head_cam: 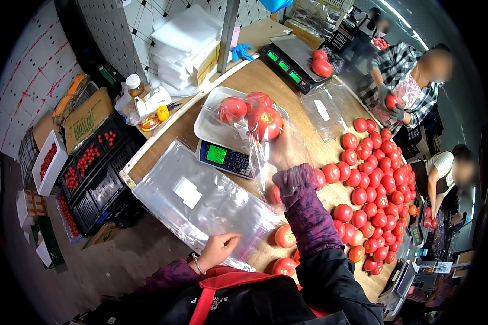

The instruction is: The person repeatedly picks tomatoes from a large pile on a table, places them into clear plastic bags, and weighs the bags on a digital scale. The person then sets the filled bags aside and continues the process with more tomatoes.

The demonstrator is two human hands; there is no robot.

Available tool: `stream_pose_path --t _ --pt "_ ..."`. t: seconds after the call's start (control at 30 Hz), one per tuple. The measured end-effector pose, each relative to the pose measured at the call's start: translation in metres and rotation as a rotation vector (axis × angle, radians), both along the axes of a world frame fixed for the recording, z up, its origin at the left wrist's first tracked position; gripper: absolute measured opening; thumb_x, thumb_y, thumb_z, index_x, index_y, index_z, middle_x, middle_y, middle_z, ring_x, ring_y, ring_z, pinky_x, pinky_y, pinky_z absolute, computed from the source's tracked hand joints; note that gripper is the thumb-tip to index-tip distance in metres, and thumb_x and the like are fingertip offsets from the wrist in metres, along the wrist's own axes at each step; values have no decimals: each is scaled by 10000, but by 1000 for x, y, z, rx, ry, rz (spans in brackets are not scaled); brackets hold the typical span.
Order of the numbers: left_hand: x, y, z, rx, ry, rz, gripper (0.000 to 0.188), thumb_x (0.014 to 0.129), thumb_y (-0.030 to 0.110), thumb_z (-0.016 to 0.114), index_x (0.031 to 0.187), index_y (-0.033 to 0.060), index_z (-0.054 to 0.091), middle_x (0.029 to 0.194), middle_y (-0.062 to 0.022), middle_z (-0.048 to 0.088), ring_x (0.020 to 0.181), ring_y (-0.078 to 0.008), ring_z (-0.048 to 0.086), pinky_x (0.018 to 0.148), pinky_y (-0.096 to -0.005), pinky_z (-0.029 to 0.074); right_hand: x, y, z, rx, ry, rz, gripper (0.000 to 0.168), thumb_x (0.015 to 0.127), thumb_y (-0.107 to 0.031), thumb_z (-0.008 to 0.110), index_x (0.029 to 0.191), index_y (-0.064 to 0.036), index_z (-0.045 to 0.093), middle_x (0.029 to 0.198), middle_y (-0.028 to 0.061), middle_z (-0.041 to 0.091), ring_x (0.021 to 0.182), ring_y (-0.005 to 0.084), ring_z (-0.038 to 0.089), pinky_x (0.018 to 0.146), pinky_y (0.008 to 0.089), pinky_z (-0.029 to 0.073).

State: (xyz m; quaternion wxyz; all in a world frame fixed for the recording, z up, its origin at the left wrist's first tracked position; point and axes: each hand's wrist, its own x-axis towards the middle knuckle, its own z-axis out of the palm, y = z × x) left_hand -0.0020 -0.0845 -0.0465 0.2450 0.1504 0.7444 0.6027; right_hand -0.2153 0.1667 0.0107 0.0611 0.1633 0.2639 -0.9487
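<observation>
My right hand [282, 150] is inside a clear plastic bag [295, 140], at a large red tomato [264, 123] over the tray of a digital scale [232, 159]. Two more tomatoes lie beside it on the white tray [211, 126], under the clear film. Whether the fingers grip the tomato is hidden by the blur and the bag. Near the table's front edge, my left hand [219, 250] rests with its fingers curled over the lower end of a stack of clear plastic bags [223, 203]; I cannot tell whether it pinches one.
Many loose tomatoes [374, 191] cover the right of the table. A second scale [293, 65] with two tomatoes stands at the back, near a flat clear bag [323, 109]. White foam sheets [183, 44] and a jar [135, 85] are beyond the raised edge. Two co-workers handle tomatoes at right.
</observation>
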Motion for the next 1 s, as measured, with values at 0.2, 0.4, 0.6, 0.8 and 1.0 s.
stream_pose_path --t 0.2,0.4,0.6,0.8,1.0 --pt "0 -1 -1 -4 -23 15 208 878 114 593 1022 -25 653 817 -141 687 675 -95 614 597 -251 475 8 2 -4 -61 10 19 580 912 -525 350 1211 -51 497 1110 162 616 951 299 642 773 426 572" --pt "0 0 -2 -16 -39 3 211 885 125 596 1022 -25 652 756 -124 671 633 -72 566 567 -247 455 19 5 -10 -104 5 2 604 876 -569 414 1224 -82 491 1144 155 601 967 294 635 775 417 569" --pt "-3 5 4 -6 -101 -3 218 904 148 587 1026 -19 654 796 -96 683 655 -61 558 579 -244 456 96 12 -6 -80 50 24 662 894 -575 379 1285 -42 421 1141 239 576 866 382 644 660 392 588" --pt "-6 28 57 121 -44 -57 235 899 119 590 1094 -6 630 774 -25 606 652 -51 487 585 -221 432 218 5 23 -272 -80 -133 705 891 -588 331 1308 -23 393 1085 296 569 814 409 640 628 388 595" --pt "-1 76 95 301 315 -188 618 844 264 664 1329 -23 411 1150 -146 525 1014 -228 543 841 -307 442 310 -12 34 -227 -22 -206 670 911 -561 298 1303 -27 398 1100 247 578 832 359 643 600 379 580"
